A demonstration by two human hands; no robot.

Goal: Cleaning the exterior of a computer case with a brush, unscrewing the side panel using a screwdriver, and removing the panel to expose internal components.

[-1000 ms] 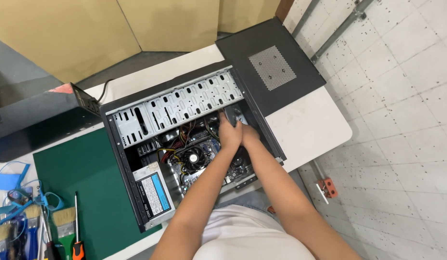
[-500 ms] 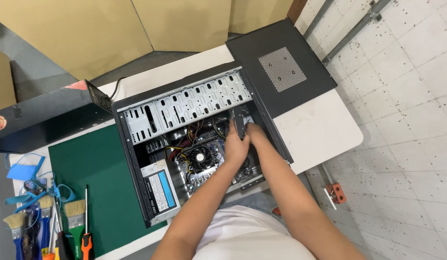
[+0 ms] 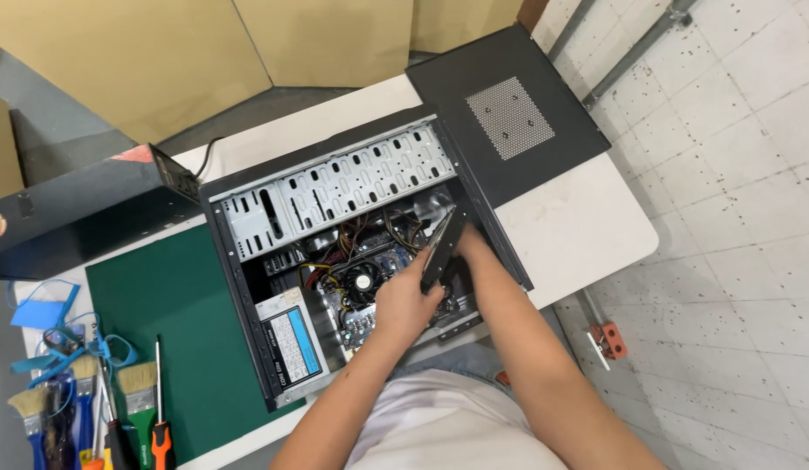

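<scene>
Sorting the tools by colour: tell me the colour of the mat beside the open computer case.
Dark green mat, seen in the head view.

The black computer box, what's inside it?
Inside the computer case: a round fan, coloured wires, a power supply. Both hands lift a flat black card, covering the board beneath.

Bright even light, soft shadows, sharp
</scene>
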